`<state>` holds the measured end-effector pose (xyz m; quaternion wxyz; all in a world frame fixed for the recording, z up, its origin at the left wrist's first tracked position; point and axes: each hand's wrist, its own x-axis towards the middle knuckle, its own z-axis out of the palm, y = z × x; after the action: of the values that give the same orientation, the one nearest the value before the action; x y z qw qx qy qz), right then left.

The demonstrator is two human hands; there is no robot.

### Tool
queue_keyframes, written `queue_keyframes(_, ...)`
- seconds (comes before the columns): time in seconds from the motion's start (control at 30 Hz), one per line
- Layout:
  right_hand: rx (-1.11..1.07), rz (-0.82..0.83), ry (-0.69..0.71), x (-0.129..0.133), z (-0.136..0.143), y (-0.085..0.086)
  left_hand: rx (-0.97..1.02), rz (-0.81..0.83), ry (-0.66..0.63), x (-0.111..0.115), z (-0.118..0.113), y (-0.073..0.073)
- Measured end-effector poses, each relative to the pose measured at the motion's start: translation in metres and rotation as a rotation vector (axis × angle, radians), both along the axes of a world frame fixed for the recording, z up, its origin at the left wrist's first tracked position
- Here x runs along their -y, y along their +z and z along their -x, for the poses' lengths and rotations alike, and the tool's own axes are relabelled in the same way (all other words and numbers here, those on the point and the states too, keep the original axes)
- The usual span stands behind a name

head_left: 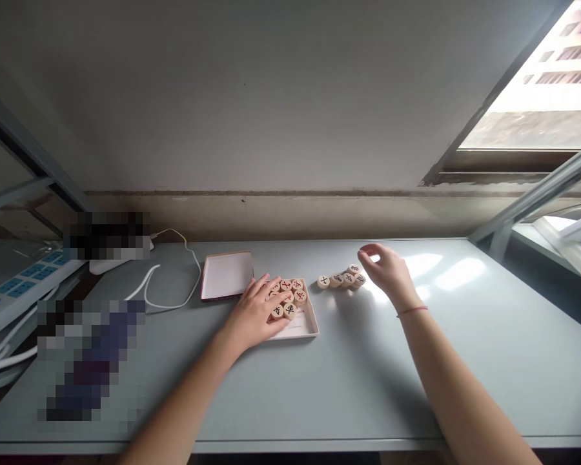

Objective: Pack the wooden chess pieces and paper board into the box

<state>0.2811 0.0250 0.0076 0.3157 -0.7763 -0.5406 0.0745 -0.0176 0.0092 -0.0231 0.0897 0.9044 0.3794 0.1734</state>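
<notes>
Fingers of the left hand [259, 313] are spreading wide over an open shallow box [312, 323], their grip lying loose and touching the xiangqi pieces [290, 311] inside without visibly closing around one. The right hand [387, 268] is hovering just right of the loose xiangqi pieces [348, 279], its grip curling so that thumb and fingertips are nearly meeting, a small gap showing behind them; whether anything is being pinched at the tips cannot be told. Those loose pieces, five showing, are clustering on the gray counter [290, 394] between the box and the right hand, while the boxed ones are sitting beneath and beside the left fingers. A box lid [227, 274] is lying white side up, just left of the box. Red Chinese characters are marking the farther boxed pieces, black ones the nearer pair and the loose group, all too small for sure reading. Faint print is showing on the box floor, illegible.
</notes>
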Motion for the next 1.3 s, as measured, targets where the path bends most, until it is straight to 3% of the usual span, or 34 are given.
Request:
queue_keyframes(0.17, 0.112, 0.489, 0.026, -0.019, -0.005, 0.001, 0.015, 0.005, -0.014, 0.000, 0.000, 0.004)
queue_keyframes(0.3, 0.242, 0.612, 0.079, -0.035, -0.001, -0.003, 0.038, -0.022, -0.029, 0.001, -0.002, 0.005)
queue_keyframes(0.43, 0.292, 0.549, 0.021, -0.040, -0.002, -0.003, 0.082, -0.095, -0.055, 0.001, -0.004, 0.007)
queue_keyframes(0.57, 0.237, 0.214, 0.033, -0.019, 0.014, 0.007, 0.184, -0.178, -0.049, 0.004, -0.009, 0.013)
queue_keyframes(0.7, -0.039, -0.003, 0.296, 0.021, 0.056, 0.017, 0.272, -0.218, -0.038, 0.008, -0.015, 0.017)
queue_keyframes(0.8, -0.354, 0.023, 0.619, 0.045, 0.087, 0.016, 0.312, -0.217, -0.031, 0.010, -0.018, 0.015)
queue_keyframes(0.9, -0.590, 0.086, 0.758, 0.054, 0.101, 0.009, 0.340, -0.218, -0.071, 0.011, -0.019, 0.013)
queue_keyframes(1.13, -0.798, 0.125, 0.713, 0.050, 0.091, -0.004, 0.386, -0.106, -0.087, 0.013, -0.024, 0.008)
queue_keyframes(1.3, -0.781, 0.006, 0.478, 0.047, 0.081, -0.001, 0.427, -0.064, -0.047, 0.013, -0.020, 0.009)
